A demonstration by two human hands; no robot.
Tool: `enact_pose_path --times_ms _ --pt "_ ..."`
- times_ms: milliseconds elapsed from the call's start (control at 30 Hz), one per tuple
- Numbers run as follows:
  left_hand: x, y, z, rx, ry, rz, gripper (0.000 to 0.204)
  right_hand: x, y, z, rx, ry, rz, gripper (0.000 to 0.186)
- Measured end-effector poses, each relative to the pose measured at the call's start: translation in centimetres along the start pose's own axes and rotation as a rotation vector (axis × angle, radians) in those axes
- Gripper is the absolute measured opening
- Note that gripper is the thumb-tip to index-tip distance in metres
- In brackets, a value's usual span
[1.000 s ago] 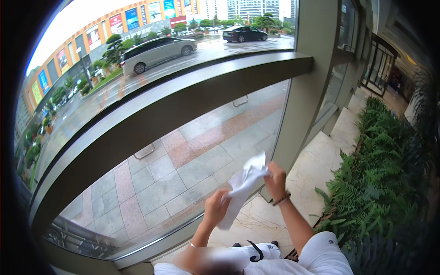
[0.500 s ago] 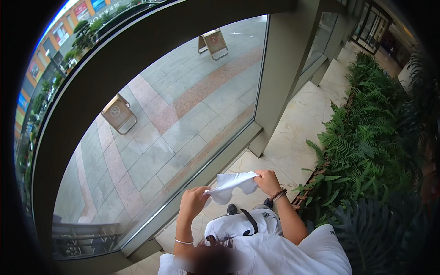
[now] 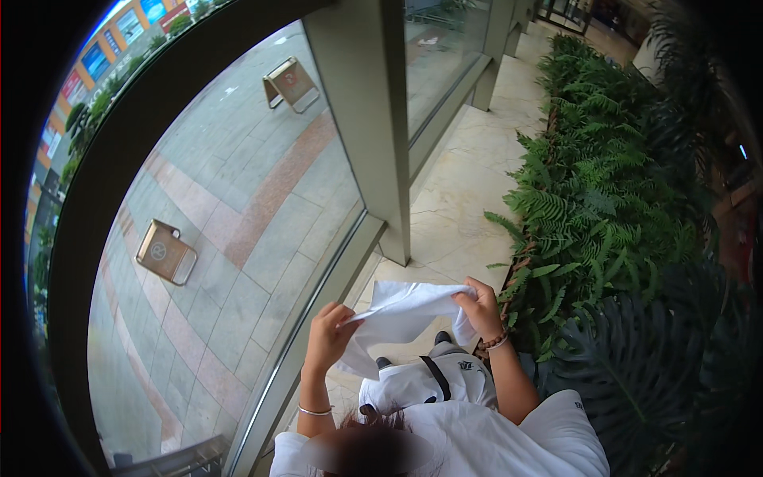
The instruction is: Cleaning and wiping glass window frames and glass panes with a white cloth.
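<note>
White cloth (image 3: pixel 401 312) hangs stretched between both hands near the bottom middle of the view, above the person's own feet and pale trousers. Its upper edge runs roughly level from hand to hand, and a loose corner droops below the left hand. Open marble floor (image 3: pixel 453 207) runs away to the far side as a narrow strip: a large curved window pane (image 3: pixel 222 262) and its metal frame (image 3: pixel 314 318) close it off on the left, a square pillar (image 3: pixel 369 119) stands at the pane's far end, and a bed of ferns (image 3: pixel 604 183) borders it on the right, just beside the right elbow.

One cloth, two hands, one pillar close by. Outside the glass, two folding signboards (image 3: pixel 165 253) stand on the paved ground, well apart.

Left hand (image 3: pixel 327 338) is raised with the wrist bent, fingers pinched on the cloth's left end; a thin bangle circles that forearm. Right hand (image 3: pixel 481 308) is lifted to about the same height, fingers curled over the cloth's right end and gripping it, a beaded bracelet at the wrist.
</note>
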State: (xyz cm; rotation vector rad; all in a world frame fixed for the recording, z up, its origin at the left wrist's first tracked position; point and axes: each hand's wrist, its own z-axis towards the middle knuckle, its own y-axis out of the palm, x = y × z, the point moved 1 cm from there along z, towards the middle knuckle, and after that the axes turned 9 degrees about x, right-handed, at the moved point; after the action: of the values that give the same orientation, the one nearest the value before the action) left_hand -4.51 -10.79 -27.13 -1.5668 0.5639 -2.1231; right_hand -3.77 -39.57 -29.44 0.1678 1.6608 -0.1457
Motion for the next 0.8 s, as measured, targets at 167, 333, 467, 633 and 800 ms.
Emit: enact_pose_path --times_ms 167,333,467,633,800 --pt "3.1 4.3 5.0 -0.167 -0.187 -0.218 0.013 -1.0 -6.6 2.2 0.105 -0.006 0.107 0.020" --pt "4.9 7.8 8.7 -0.234 -0.204 -0.363 0.012 -5.1 -11.4 5.5 -0.124 0.123 0.368 0.015" --pt "4.2 11.1 11.0 -0.209 -0.257 -0.431 0.010 -8.6 -12.9 8.1 -0.281 0.277 0.605 0.019" --pt "6.6 12.9 14.6 -0.222 0.020 -0.375 0.007 -11.5 -15.1 10.6 -0.462 0.261 0.706 0.031" --pt "6.8 15.1 21.0 -0.255 0.097 -0.990 0.021 -15.4 -17.5 13.8 -0.539 -0.044 0.851 0.046"
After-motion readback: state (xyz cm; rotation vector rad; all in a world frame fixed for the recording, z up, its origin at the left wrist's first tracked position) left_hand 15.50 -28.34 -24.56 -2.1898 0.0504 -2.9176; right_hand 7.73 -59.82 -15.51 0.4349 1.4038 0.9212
